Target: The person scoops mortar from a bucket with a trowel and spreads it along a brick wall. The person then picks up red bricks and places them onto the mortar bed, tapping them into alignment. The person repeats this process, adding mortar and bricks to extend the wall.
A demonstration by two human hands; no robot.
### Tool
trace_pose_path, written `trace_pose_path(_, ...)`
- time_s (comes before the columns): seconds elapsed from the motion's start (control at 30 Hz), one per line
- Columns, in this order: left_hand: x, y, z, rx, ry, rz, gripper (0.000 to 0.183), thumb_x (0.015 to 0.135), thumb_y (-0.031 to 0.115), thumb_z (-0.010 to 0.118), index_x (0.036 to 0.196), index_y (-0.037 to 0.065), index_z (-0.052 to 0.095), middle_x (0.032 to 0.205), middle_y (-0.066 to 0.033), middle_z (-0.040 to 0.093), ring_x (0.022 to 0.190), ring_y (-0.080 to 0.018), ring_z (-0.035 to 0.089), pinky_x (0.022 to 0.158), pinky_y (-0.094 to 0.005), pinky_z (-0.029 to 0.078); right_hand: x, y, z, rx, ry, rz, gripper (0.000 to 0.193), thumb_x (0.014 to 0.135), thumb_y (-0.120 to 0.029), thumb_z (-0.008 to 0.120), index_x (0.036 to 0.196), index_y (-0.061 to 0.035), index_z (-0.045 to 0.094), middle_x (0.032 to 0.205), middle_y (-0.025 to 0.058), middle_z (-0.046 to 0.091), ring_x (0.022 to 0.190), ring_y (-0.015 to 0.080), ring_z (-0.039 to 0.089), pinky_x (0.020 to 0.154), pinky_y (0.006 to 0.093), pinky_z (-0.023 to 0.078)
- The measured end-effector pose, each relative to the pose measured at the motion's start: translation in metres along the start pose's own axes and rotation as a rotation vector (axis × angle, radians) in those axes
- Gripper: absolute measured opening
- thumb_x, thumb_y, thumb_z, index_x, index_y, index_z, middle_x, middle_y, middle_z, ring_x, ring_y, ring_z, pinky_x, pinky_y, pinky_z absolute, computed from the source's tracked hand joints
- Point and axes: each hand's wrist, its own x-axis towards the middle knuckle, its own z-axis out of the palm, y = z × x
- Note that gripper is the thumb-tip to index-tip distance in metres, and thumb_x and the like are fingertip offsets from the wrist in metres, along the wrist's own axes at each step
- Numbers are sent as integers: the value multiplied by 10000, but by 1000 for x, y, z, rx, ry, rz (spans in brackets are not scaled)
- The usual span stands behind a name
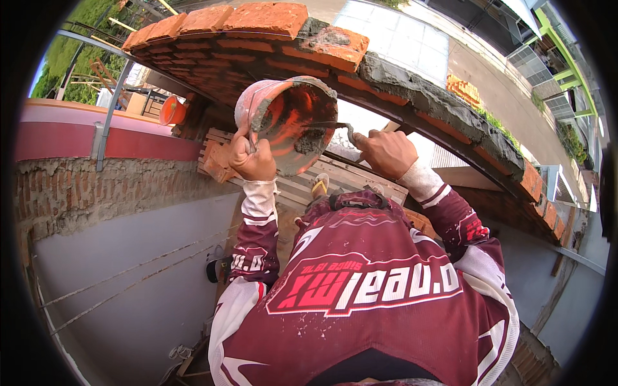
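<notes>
My left hand (253, 159) is closed on the near edge of a mortar-smeared orange bucket (250, 105), tilted so its mouth faces me. Grey mortar (310, 140) lies inside, low on the right, with residue around the inner wall. My right hand (388, 153) grips a trowel (351, 134) by its handle, which my fingers hide. The trowel's thin neck reaches over the bucket's right edge, its far end inside by the mortar; the blade's shape is hard to make out. Just beyond the bucket runs a curving brick wall (254, 46).
Bricks (267, 19) line the wall's top on the left; wet mortar (444, 122) covers its middle and right. Another orange bucket (172, 110) stands at left, near loose bricks (219, 161). Planks (302, 183) lie below me. A metal post (114, 116) rises at left.
</notes>
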Motion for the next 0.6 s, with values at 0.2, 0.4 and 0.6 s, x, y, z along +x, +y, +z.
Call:
trace_pose_path(0.2, 3, 3, 22, 74, 53, 61, 265, 716, -99, 547, 645, -13, 308, 1224, -249, 700, 1132, -309, 692, 851, -329, 524, 13, -9, 17, -66, 65, 188, 320, 956, -302, 634, 1189, -91, 575, 859, 158, 687, 751, 365, 697, 588, 476, 533)
trace_pose_path(0.4, 0, -6, 36, 3, 66, 72, 184, 709, -89, 546, 642, -37, 382, 1257, -191, 707, 848, -131, 653, 711, -285, 508, 17, -31, 52, 637, -365, 110, 334, 967, -297, 583, 1024, 29, 631, 829, 232, 666, 707, 387, 673, 688, 492, 556)
trace_pose_path(0.6, -19, -20, 14, -21, -96, 48, 42, 727, -106, 562, 738, -71, 543, 1236, -168, 716, 881, -140, 637, 711, -273, 473, 13, -41, 46, 1430, -707, 389, 296, 1026, -294, 567, 1010, -6, 635, 764, 28, 616, 545, 89, 581, 466, 256, 482)
